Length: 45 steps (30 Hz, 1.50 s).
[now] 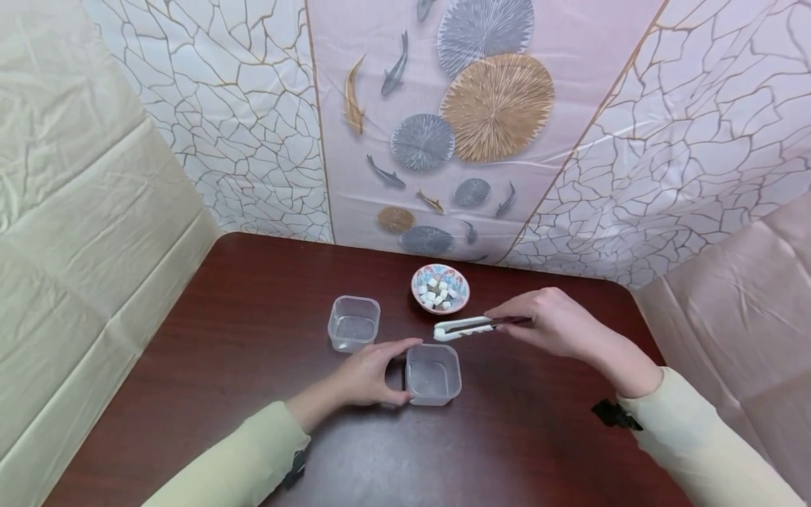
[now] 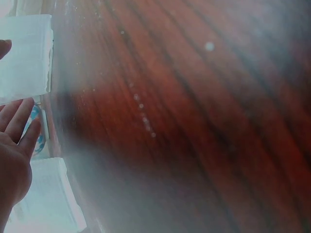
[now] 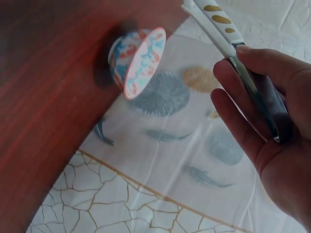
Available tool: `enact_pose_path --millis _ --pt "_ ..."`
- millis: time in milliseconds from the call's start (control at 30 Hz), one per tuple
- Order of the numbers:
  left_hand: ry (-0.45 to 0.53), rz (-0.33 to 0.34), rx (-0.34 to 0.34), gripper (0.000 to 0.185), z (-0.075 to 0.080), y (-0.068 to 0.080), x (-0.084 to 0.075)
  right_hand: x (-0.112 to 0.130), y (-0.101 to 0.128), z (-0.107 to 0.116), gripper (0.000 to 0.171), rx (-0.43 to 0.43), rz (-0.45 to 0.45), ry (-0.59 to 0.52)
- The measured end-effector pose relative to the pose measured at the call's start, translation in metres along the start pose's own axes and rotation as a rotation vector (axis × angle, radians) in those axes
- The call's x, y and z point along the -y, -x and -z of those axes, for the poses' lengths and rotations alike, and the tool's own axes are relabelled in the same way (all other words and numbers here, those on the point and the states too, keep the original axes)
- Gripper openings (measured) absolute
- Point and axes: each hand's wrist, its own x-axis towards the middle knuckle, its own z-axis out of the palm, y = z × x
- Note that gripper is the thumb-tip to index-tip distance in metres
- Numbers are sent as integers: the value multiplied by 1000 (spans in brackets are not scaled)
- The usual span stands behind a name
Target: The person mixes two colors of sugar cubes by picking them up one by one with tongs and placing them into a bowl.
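Note:
My left hand (image 1: 370, 374) spans the left side of a clear square plastic container (image 1: 434, 374), thumb at its front corner and index finger at its back corner. In the left wrist view, the thumb (image 2: 5, 48) lies against that container's wall. Tongs (image 3: 255, 92) with white tips and a dark metal handle are pinched in my right hand (image 1: 551, 320). Their tips hover above the container's back edge, and a small white cube (image 1: 440, 332) appears to sit between them. Just behind stands a patterned bowl (image 3: 138, 63) with several white cubes (image 1: 437, 292) in it.
A second clear square container (image 1: 353, 322) stands to the left, behind my left hand; no contents show in it. The dark wooden table (image 1: 266, 303) meets a fish-patterned cloth (image 1: 355, 211) at the back. Beige cloth panels (image 1: 82, 232) flank both sides.

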Motion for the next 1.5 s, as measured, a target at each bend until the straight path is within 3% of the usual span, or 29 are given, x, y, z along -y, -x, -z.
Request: enact_pose_path --millis 233,500,733,1000,1500 --pt "12 -48 -28 88 -3 2 7 -17 -15 -4 24 -48 -68 89" --pt "28 -123 -79 88 -14 0 20 -50 -36 -19 21 -12 -218 67" --pt "45 -77 -53 91 -11 0 13 -71 -44 -30 22 18 -291 65" --pt "7 -1 14 90 0 0 -1 -78 -45 -39 21 43 -301 56" --pt "24 -19 0 92 2 1 -2 -75 -35 -37 25 33 -345 58"
